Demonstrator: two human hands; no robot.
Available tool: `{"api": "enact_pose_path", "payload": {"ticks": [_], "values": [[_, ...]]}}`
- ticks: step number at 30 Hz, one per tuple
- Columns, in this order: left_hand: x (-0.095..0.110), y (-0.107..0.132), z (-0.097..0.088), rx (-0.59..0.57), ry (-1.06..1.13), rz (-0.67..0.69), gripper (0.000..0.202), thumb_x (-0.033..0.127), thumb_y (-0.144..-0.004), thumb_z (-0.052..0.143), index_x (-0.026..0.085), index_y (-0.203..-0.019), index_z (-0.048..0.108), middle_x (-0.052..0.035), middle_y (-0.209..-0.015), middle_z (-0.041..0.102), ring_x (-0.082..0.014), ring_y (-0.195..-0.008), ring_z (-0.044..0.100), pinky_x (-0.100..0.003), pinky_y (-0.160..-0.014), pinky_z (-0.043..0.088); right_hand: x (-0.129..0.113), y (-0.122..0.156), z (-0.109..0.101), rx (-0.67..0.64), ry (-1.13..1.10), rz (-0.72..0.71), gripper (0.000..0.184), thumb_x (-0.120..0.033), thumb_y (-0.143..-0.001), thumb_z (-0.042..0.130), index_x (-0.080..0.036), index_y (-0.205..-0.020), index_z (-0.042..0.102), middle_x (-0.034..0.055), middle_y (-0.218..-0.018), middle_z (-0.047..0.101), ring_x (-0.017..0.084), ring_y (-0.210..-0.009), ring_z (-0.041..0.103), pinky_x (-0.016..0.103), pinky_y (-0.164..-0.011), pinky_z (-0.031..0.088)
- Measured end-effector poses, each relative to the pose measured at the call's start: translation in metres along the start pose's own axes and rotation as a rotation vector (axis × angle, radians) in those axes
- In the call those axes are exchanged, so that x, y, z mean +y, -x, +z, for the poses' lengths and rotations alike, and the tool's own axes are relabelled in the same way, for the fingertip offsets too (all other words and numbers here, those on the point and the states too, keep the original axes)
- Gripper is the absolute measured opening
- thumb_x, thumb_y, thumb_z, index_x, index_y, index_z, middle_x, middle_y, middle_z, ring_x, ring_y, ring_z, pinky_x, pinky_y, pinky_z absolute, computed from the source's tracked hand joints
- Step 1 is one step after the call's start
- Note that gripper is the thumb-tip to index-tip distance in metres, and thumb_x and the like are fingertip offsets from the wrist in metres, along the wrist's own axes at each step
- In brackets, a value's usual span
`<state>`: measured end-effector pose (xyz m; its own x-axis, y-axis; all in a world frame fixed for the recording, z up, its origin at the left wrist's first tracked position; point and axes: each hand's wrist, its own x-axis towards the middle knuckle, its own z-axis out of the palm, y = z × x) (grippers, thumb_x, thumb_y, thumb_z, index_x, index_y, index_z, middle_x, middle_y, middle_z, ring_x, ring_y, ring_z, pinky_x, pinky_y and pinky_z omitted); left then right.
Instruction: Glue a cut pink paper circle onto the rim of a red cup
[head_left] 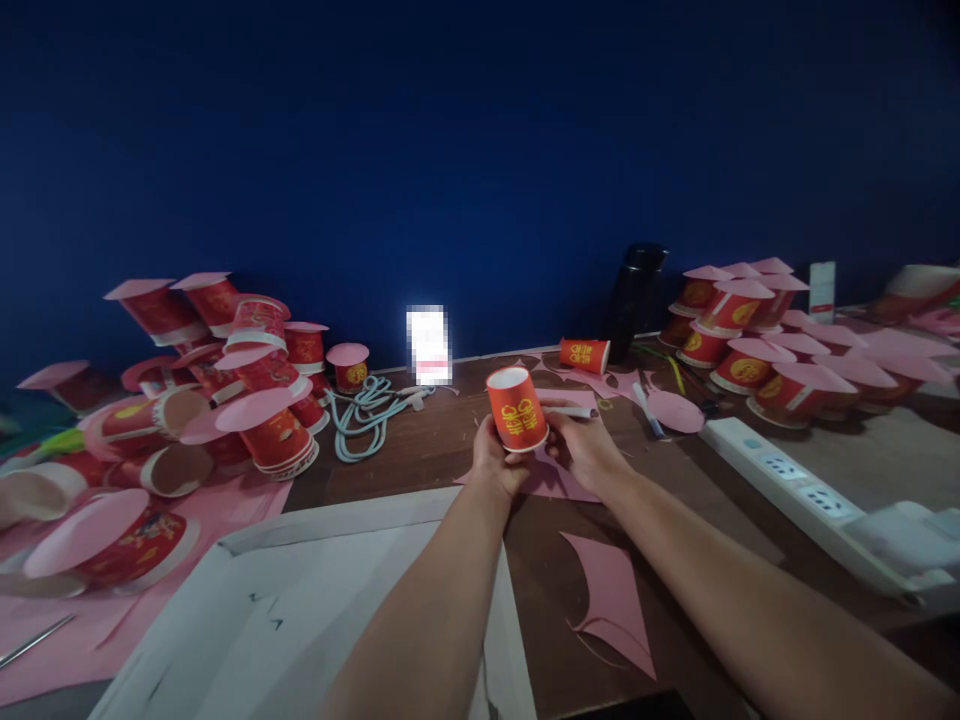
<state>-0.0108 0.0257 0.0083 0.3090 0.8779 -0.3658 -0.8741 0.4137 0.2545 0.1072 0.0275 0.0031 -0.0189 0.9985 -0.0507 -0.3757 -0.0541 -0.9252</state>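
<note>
My left hand (pixel 496 460) grips the lower left side of a red paper cup (pixel 517 412) with yellow characters. The cup is tilted slightly, its pale base upward and its rolled rim downward. My right hand (pixel 583 440) is closed around a white pen-like stick (pixel 571 411), its fingers close against the cup's lower right side; whether they also grip the cup is unclear. Beneath both hands lies cut pink paper (pixel 559 480). Another red paper cup (pixel 583 355) lies on its side behind the right hand.
Red cups with pink paper discs are piled at left (pixel 270 440) and right (pixel 802 390). A coiled cable (pixel 360 425), black bottle (pixel 636 300) and white power strip (pixel 787 480) sit around the table. A white tray-like board (pixel 300 600) lies at front left; pink paper scrap (pixel 615 595) at front.
</note>
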Motion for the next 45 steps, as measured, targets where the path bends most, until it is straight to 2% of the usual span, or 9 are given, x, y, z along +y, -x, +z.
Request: {"api": "enact_pose_path", "payload": {"ticks": [3, 7, 10, 12, 17, 21, 24, 31, 45], "values": [[-0.003, 0.001, 0.001, -0.038, 0.003, 0.05, 0.024, 0.028, -0.086, 0.047, 0.012, -0.071, 0.057, -0.0001, -0.052, 0.05, -0.0032, -0.031, 0.035, -0.013, -0.025, 0.015, -0.004, 0.001, 0.001, -0.002, -0.148, 0.053, 0.024, -0.018, -0.063, 0.076, -0.017, -0.083, 0.064, -0.0043, -0.057, 0.057, 0.005, -0.044, 0.046, 0.013, -0.034, 0.038], [-0.012, 0.005, 0.004, -0.134, -0.082, 0.233, 0.031, 0.042, -0.08, 0.062, 0.012, -0.088, 0.065, -0.0078, -0.078, 0.066, -0.0096, -0.056, 0.058, -0.016, -0.042, 0.042, -0.008, -0.001, 0.003, 0.081, -0.294, 0.094, 0.02, -0.012, -0.064, 0.073, -0.019, -0.079, 0.063, -0.0057, -0.058, 0.057, 0.004, -0.047, 0.05, 0.012, -0.044, 0.049], [-0.022, 0.006, 0.005, -0.194, -0.217, 0.315, 0.027, 0.026, -0.069, 0.075, 0.014, -0.091, 0.066, -0.0071, -0.09, 0.069, -0.0117, -0.071, 0.063, -0.02, -0.065, 0.05, -0.007, -0.004, 0.003, 0.117, -0.296, 0.047, 0.022, -0.013, -0.065, 0.072, -0.021, -0.083, 0.063, -0.0054, -0.06, 0.058, 0.005, -0.048, 0.052, 0.015, -0.046, 0.052], [-0.026, 0.004, 0.004, -0.219, -0.279, 0.323, 0.027, 0.016, -0.064, 0.078, 0.014, -0.088, 0.066, -0.0051, -0.088, 0.069, -0.0097, -0.071, 0.062, -0.02, -0.069, 0.048, -0.005, -0.004, 0.001, 0.138, -0.197, -0.017, 0.023, -0.019, -0.067, 0.072, -0.022, -0.088, 0.063, -0.0051, -0.06, 0.058, 0.008, -0.049, 0.054, 0.018, -0.046, 0.053], [-0.018, -0.002, 0.001, -0.036, -0.105, 0.369, 0.012, 0.014, -0.071, 0.072, 0.014, -0.079, 0.063, -0.0001, -0.07, 0.064, -0.0057, -0.058, 0.056, -0.017, -0.057, 0.044, -0.003, 0.005, -0.006, 0.144, 0.482, -0.468, 0.029, -0.039, -0.084, 0.058, -0.026, -0.111, 0.062, 0.002, -0.083, 0.067, 0.014, -0.063, 0.063, 0.031, -0.06, 0.057], [-0.013, -0.003, -0.001, 0.004, -0.023, 0.365, 0.011, 0.014, -0.072, 0.072, 0.014, -0.074, 0.061, 0.0002, -0.067, 0.061, -0.0057, -0.056, 0.055, -0.017, -0.056, 0.042, -0.013, 0.017, -0.007, 0.153, 0.778, -1.017, 0.03, -0.027, -0.088, 0.056, -0.03, -0.117, 0.061, 0.0047, -0.108, 0.067, 0.021, -0.098, 0.061, 0.043, -0.089, 0.051], [-0.015, -0.003, -0.001, -0.004, -0.059, 0.366, 0.014, 0.016, -0.069, 0.074, 0.014, -0.072, 0.061, -0.0001, -0.064, 0.06, -0.0063, -0.054, 0.052, -0.019, -0.054, 0.04, -0.019, 0.023, -0.005, 0.123, 0.825, -1.199, 0.033, -0.018, -0.086, 0.059, -0.028, -0.117, 0.061, 0.0052, -0.107, 0.067, 0.021, -0.097, 0.061, 0.042, -0.087, 0.051], [-0.017, -0.005, -0.003, -0.01, -0.131, 0.393, 0.017, 0.017, -0.066, 0.077, 0.014, -0.071, 0.061, 0.0008, -0.063, 0.059, -0.006, -0.053, 0.05, -0.021, -0.055, 0.037, -0.021, 0.024, -0.004, 0.151, 0.969, -1.216, 0.021, -0.016, -0.084, 0.061, -0.023, -0.103, 0.063, 0.0042, -0.096, 0.07, 0.02, -0.091, 0.064, 0.04, -0.086, 0.049], [-0.018, -0.006, -0.007, -0.037, -0.169, 0.397, 0.023, 0.021, -0.061, 0.08, 0.014, -0.076, 0.064, 0.0012, -0.065, 0.061, -0.0056, -0.055, 0.049, -0.022, -0.059, 0.035, -0.02, 0.022, -0.005, 0.102, 1.037, -1.219, 0.021, -0.017, -0.085, 0.059, -0.023, -0.105, 0.063, 0.0044, -0.096, 0.071, 0.02, -0.092, 0.064, 0.039, -0.086, 0.048]]}}
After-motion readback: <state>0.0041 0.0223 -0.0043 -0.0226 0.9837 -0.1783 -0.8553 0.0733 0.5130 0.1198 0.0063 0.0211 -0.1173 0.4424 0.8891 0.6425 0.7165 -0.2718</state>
